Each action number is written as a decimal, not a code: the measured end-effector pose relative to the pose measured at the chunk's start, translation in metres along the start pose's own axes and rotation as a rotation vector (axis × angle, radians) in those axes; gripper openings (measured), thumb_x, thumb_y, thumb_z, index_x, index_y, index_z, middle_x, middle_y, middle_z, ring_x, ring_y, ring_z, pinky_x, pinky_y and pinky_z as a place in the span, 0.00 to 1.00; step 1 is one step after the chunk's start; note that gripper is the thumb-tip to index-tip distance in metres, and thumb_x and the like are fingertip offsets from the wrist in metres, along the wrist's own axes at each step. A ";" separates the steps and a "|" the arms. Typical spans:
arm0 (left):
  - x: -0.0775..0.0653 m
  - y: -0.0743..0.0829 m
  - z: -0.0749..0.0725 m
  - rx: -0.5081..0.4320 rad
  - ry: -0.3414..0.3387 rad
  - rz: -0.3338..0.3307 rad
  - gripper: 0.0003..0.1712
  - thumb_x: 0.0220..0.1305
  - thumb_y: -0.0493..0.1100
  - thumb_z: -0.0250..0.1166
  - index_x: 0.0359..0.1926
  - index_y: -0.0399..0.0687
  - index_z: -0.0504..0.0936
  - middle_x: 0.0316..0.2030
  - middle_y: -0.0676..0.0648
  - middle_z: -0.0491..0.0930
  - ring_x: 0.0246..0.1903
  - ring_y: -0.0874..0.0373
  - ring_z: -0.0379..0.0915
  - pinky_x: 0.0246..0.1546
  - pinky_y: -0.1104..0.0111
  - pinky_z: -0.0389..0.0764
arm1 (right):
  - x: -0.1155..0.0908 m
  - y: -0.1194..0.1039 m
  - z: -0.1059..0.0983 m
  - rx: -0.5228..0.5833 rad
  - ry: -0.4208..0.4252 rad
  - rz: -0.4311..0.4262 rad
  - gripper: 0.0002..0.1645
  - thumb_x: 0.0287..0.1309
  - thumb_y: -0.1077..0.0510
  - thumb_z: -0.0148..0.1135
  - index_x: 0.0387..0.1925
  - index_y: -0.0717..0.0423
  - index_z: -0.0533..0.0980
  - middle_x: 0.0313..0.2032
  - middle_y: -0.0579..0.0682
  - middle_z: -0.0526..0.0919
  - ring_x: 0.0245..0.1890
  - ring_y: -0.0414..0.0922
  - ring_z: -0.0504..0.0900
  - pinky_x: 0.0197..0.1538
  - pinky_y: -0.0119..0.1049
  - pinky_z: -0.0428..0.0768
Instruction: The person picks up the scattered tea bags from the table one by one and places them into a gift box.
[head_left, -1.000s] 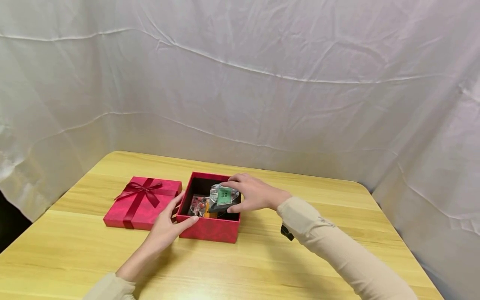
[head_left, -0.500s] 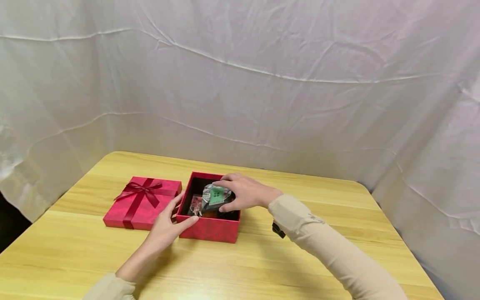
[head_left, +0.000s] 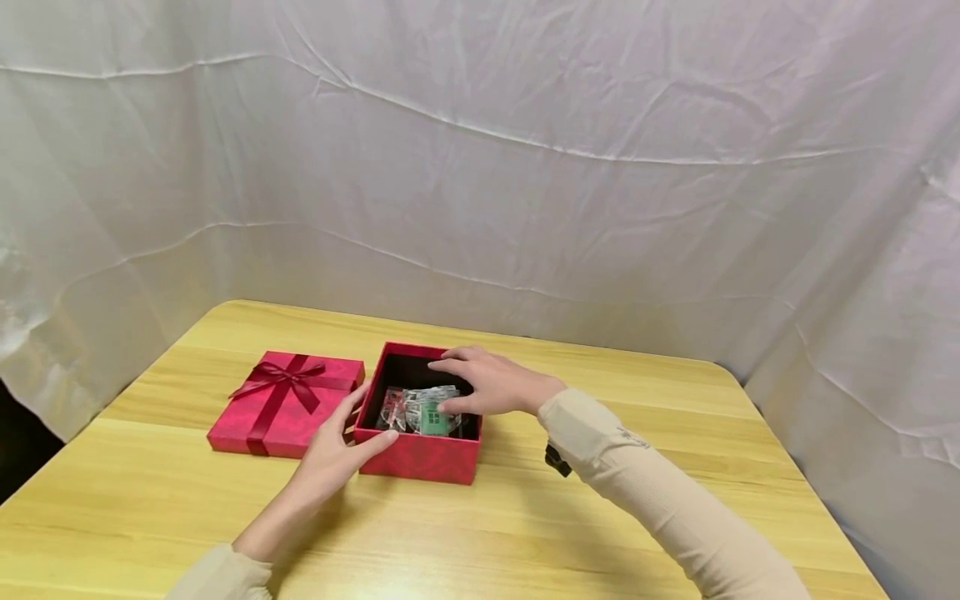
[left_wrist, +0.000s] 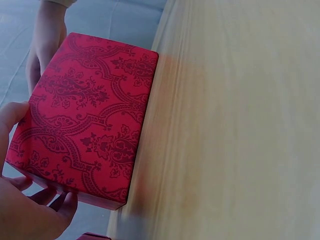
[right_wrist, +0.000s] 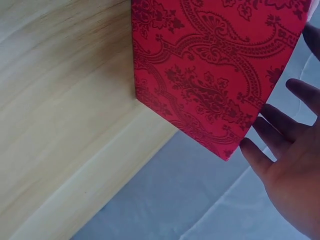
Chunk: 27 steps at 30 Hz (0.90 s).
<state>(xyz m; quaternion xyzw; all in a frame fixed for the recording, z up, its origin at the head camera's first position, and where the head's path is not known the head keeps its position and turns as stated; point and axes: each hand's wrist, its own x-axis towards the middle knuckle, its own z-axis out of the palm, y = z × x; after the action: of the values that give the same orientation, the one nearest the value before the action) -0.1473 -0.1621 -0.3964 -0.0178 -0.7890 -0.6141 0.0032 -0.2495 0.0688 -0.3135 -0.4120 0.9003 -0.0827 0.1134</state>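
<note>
A red patterned gift box (head_left: 420, 460) stands uncovered on the table, its inside black. My left hand (head_left: 334, 454) grips its near left corner, thumb at the front and fingers along the left side; the left wrist view shows the box (left_wrist: 87, 122) between them. Over the right rim reaches my right hand (head_left: 498, 385), fingers spread and slightly bent, holding nothing. Just below its thumb, a clear-and-dark packet with a green label (head_left: 433, 419) lies inside the box. Left of that is a packet with red contents (head_left: 392, 410). The right wrist view shows the fingertips (right_wrist: 250, 147) at the box's edge.
The matching lid (head_left: 303, 429), tied with a dark red ribbon bow (head_left: 285, 381), lies on the table just left of the box. Pale cloth (head_left: 480, 192) hangs behind the wooden table (head_left: 600, 525) and along its sides.
My right hand has moved slightly left and let go of the green-labelled packet, which has dropped down into the box. My left hand has stayed at the box's corner.
</note>
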 end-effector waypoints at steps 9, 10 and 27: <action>0.000 -0.001 0.000 0.012 -0.001 0.000 0.49 0.59 0.49 0.70 0.75 0.51 0.53 0.70 0.39 0.58 0.63 0.42 0.62 0.58 0.48 0.67 | -0.018 0.012 0.011 0.083 0.115 -0.010 0.36 0.65 0.42 0.58 0.69 0.53 0.65 0.69 0.54 0.61 0.69 0.51 0.57 0.67 0.49 0.59; 0.000 -0.001 0.000 0.010 -0.002 0.000 0.49 0.59 0.49 0.70 0.75 0.51 0.53 0.70 0.39 0.58 0.63 0.42 0.62 0.58 0.48 0.67 | -0.022 0.014 0.012 0.095 0.129 -0.009 0.36 0.65 0.42 0.58 0.69 0.53 0.65 0.69 0.54 0.61 0.69 0.51 0.57 0.67 0.49 0.59; -0.001 0.000 -0.008 0.024 -0.019 0.026 0.51 0.60 0.48 0.69 0.76 0.49 0.49 0.71 0.38 0.55 0.65 0.40 0.58 0.58 0.50 0.68 | -0.103 0.052 0.037 -0.022 0.205 0.274 0.47 0.63 0.31 0.52 0.71 0.57 0.61 0.71 0.65 0.54 0.70 0.62 0.51 0.67 0.59 0.52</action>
<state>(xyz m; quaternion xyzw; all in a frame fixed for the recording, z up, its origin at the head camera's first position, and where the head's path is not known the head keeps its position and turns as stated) -0.1464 -0.1698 -0.3941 -0.0339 -0.7960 -0.6043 0.0037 -0.2119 0.1783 -0.3472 -0.2760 0.9558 -0.0979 0.0268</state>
